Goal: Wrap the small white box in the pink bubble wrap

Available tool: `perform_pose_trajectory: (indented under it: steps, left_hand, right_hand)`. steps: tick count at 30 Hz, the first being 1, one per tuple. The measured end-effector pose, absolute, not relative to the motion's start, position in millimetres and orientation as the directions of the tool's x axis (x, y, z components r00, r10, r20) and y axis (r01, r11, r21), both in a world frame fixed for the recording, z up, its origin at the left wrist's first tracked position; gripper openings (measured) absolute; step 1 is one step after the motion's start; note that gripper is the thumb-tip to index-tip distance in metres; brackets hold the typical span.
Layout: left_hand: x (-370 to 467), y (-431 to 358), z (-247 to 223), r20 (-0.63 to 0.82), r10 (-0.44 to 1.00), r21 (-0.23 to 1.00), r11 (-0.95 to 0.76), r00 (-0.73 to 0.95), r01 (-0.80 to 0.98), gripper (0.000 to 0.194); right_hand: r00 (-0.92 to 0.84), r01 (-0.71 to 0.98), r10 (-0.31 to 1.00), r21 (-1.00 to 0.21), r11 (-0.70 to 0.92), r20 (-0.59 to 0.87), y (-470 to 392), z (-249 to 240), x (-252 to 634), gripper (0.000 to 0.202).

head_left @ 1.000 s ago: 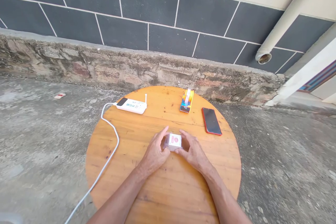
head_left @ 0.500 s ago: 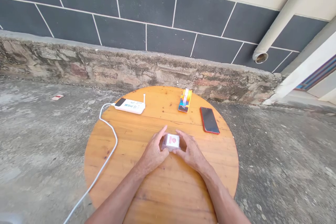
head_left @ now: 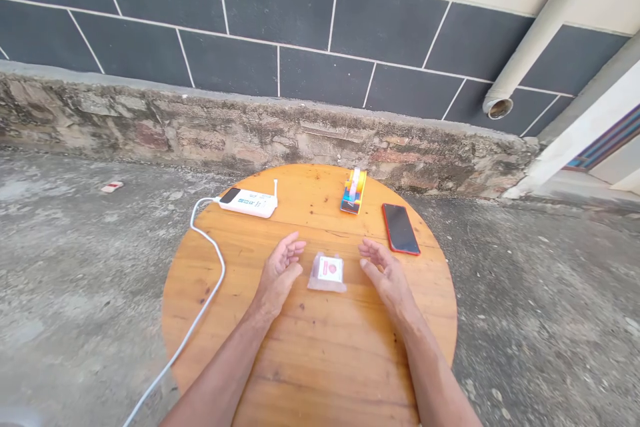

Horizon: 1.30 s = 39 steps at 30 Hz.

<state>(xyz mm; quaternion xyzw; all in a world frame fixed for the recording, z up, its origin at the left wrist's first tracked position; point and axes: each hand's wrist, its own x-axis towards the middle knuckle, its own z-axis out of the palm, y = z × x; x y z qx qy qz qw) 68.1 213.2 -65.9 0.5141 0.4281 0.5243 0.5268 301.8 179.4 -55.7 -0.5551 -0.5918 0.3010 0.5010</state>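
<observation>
A small package (head_left: 327, 273) with a white label bearing red print, in what looks like clear wrapping, lies on the round wooden table (head_left: 320, 360). To its left, my left hand (head_left: 282, 272) is open, fingers loosely curved and apart from the package. On the other side, my right hand (head_left: 384, 270) is open too, holding nothing, with a gap between it and the package.
At the table's back left lies a white device (head_left: 249, 202) with a white cable (head_left: 216, 287) running off the left edge. A yellow and blue tape dispenser (head_left: 353, 191) stands at the back. A red-edged phone (head_left: 401, 229) lies at the right.
Both hands have let go of the package and moved apart, the left one leftward and the right one rightward. The package stays at about the same spot.
</observation>
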Motion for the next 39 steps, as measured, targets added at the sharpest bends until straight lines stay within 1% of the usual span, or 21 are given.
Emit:
perform_pose_trajectory:
  steps: [1, 3, 5, 8, 11, 14, 17, 19, 24, 28, 31, 33, 36, 39]
  left_hand:
    - [67.4, 213.7, -65.3, 0.057, 0.997, 0.991, -0.05, 0.054, -0.124, 0.061]
    - [66.4, 213.6, -63.9, 0.016, 1.0, 0.992, -0.013, 0.02, -0.125, 0.052]
    - [65.8, 212.3, -62.2, 0.001, 1.0, 0.993, 0.002, 0.026, -0.114, 0.046]
    - [65.5, 209.3, -59.7, -0.019, 0.998, 0.997, 0.024, 0.067, -0.077, 0.042]
    - [66.2, 206.4, -59.3, -0.035, 0.987, 0.999, 0.034, 0.157, 0.01, 0.048]
    - [68.1, 203.1, -60.6, -0.016, 0.963, 0.994, -0.015, 0.27, 0.112, 0.06]
    - [70.7, 199.5, -60.6, 0.001, 0.946, 0.983, -0.061, 0.323, 0.175, 0.07]
    - [72.0, 197.8, -59.5, 0.011, 0.943, 0.98, -0.076, 0.332, 0.184, 0.073]
    - [72.0, 196.9, -57.0, 0.042, 0.932, 0.985, -0.098, 0.361, 0.139, 0.076]
    - [71.5, 195.7, -53.3, 0.052, 0.924, 0.98, -0.121, 0.379, 0.16, 0.075]
    - [72.6, 194.0, -49.6, 0.038, 0.928, 0.977, -0.113, 0.37, 0.183, 0.073]
    - [73.7, 193.4, -48.6, 0.036, 0.931, 0.973, -0.114, 0.362, 0.199, 0.072]
    - [75.3, 193.4, -49.5, 0.051, 0.936, 0.961, -0.142, 0.348, 0.239, 0.069]
    - [76.4, 193.6, -51.3, 0.077, 0.943, 0.948, -0.169, 0.324, 0.269, 0.068]
  right_hand:
    - [0.169, 0.354, 0.952, -0.917, 0.183, 0.255, 181.9, -59.5, 302.8, 0.04]
    - [0.214, 0.359, 0.945, -0.919, 0.16, 0.248, 184.8, -65.2, 303.4, 0.036]
    - [0.201, 0.367, 0.947, -0.916, 0.163, 0.25, 184.6, -66.3, 302.1, 0.033]
    - [0.126, 0.374, 0.961, -0.909, 0.185, 0.247, 179.9, -59.8, 297.4, 0.031]
    - [-0.007, 0.381, 0.977, -0.903, 0.199, 0.213, 173.5, -51.2, 292.4, 0.038]
    - [-0.143, 0.402, 0.976, -0.891, 0.209, 0.164, 168.8, -47.9, 288.8, 0.057]
    - [-0.202, 0.452, 0.966, -0.86, 0.236, 0.159, 167.0, -50.1, 285.9, 0.072]
    - [-0.215, 0.492, 0.96, -0.829, 0.266, 0.181, 167.1, -52.0, 283.7, 0.073]
    - [-0.182, 0.603, 0.955, -0.74, 0.297, 0.235, 168.4, -52.8, 279.1, 0.064]
    - [-0.173, 0.632, 0.962, -0.725, 0.274, 0.212, 167.5, -52.8, 278.8, 0.065]
    - [-0.206, 0.622, 0.956, -0.726, 0.294, 0.21, 166.1, -51.2, 281.1, 0.067]
    - [-0.227, 0.583, 0.944, -0.743, 0.329, 0.239, 165.6, -47.5, 283.0, 0.063]
    - [-0.196, 0.497, 0.928, -0.784, 0.372, 0.316, 166.2, -41.1, 283.9, 0.04]
    - [-0.14, 0.472, 0.916, -0.788, 0.396, 0.377, 167.5, -40.1, 281.5, 0.023]
